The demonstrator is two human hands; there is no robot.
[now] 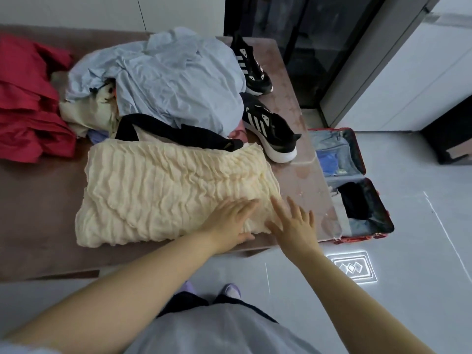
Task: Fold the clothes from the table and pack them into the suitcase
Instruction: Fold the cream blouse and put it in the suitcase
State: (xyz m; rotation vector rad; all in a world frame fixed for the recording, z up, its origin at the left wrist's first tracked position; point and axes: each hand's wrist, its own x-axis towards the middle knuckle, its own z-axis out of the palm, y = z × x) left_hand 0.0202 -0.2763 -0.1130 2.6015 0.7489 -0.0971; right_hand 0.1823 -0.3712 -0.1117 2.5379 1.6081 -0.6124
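Both hands flat, left hand [231, 221] and right hand [293, 223] pressing cream garment [166, 190]; smooth outward before folding toward suitcase [357, 185].

A cream crinkled garment [163, 190] lay folded flat at the near edge of the brown table [38, 213]. Behind it were piled a black garment [158, 126], a rumpled pale-blue garment [173, 83] and a red heap [25, 103]. The red-rimmed suitcase [358, 149] lay open on the floor just beside the table's right end, with dark clothing [355, 200] in its nearer half.
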